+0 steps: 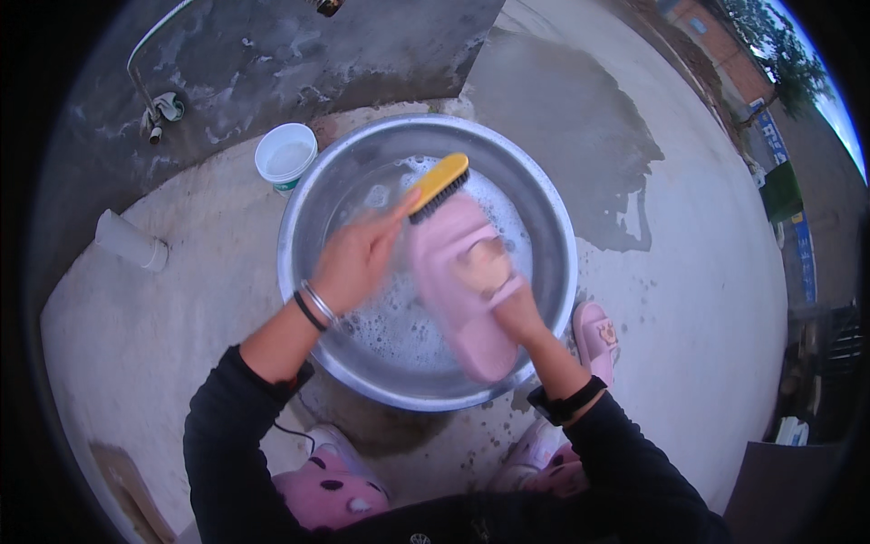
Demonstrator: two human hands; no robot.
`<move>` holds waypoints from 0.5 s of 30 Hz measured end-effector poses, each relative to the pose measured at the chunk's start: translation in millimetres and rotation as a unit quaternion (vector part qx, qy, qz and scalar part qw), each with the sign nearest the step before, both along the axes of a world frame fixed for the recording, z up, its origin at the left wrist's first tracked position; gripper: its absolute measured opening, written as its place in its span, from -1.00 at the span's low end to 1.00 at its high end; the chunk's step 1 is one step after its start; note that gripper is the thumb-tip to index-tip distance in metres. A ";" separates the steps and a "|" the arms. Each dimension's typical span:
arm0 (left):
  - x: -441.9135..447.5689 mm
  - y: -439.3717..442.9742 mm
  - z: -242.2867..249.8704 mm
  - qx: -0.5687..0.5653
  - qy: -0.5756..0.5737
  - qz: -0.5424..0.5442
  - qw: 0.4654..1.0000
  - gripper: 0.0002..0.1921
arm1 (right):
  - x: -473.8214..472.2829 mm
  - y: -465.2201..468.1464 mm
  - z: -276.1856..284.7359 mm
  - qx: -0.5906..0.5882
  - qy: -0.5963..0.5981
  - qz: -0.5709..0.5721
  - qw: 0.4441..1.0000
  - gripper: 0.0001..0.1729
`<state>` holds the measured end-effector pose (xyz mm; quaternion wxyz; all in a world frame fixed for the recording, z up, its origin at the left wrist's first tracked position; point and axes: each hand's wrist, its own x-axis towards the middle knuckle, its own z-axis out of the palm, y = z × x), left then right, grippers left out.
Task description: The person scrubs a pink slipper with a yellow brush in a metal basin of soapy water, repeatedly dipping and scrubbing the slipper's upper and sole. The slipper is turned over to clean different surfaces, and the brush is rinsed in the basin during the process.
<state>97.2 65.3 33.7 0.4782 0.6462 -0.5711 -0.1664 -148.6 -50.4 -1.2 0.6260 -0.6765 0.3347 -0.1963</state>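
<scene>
A large metal basin (289,272) with sudsy water (401,333) stands in front of me. Over it, my left hand (360,255) grips a yellow-backed scrubbing brush (442,180), whose dark bristles are at the toe end of a pink slide sandal (452,279). My right hand (520,309) holds that sandal by its strap side, the fingers partly hidden by the strap. A light tan decoration on the strap is blurred. On the ground, right of the basin, lies a second pink slide sandal (595,340) with a small figure on its strap.
A white plastic bucket (285,151) stands at the basin's upper left. Farther left, a white pipe (132,241) sticks up from the concrete ground. A hose and pipe end (155,134) are by the grey wall (272,61). Wet concrete (564,129) stretches beyond the basin at the upper right.
</scene>
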 end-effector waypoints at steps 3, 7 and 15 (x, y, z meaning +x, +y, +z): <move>18.6 -9.1 -28.3 0.034 -0.003 -0.039 0.999 -0.49 | 0.0 8.9 -13.1 -0.130 0.054 0.092 0.986 -0.43; 48.0 -20.9 -121.5 0.189 0.045 0.130 0.972 -0.54 | 1.4 4.0 -13.1 0.212 -0.005 -0.184 0.960 -0.53; -27.1 -36.2 -181.8 0.343 0.466 0.104 0.809 -0.57 | -16.9 -16.3 -45.3 0.370 -0.035 -0.304 0.877 -0.43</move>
